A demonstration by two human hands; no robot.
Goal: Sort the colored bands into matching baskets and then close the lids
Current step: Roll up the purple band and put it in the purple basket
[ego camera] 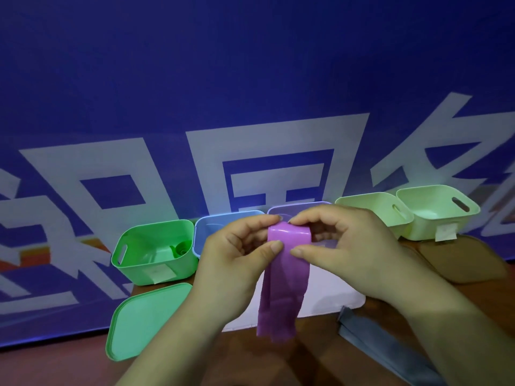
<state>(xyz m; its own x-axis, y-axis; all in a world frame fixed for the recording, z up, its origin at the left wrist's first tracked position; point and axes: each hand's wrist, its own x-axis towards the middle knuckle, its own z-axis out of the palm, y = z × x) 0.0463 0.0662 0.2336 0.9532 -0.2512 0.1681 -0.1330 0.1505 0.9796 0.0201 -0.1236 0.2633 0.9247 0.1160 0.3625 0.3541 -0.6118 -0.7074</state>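
A purple band (284, 285) hangs folded between both hands above the table. My left hand (237, 257) pinches its upper left part with thumb and fingers; my right hand (348, 246) pinches the upper right part. Behind the hands stands a row of open baskets: green (156, 263) with a rolled green band (182, 249) inside, blue (211, 227), purple (292, 210), and two pale yellow-green ones (373, 210) (440, 215). The blue and purple baskets are largely hidden by my hands. A grey-blue band (390, 349) lies on the table at lower right.
A green lid (145, 321) lies flat in front of the green basket. A white lid (331, 296) lies under my hands. A brown lid (462, 260) sits at the right. A blue banner with white characters (250, 107) rises behind the baskets.
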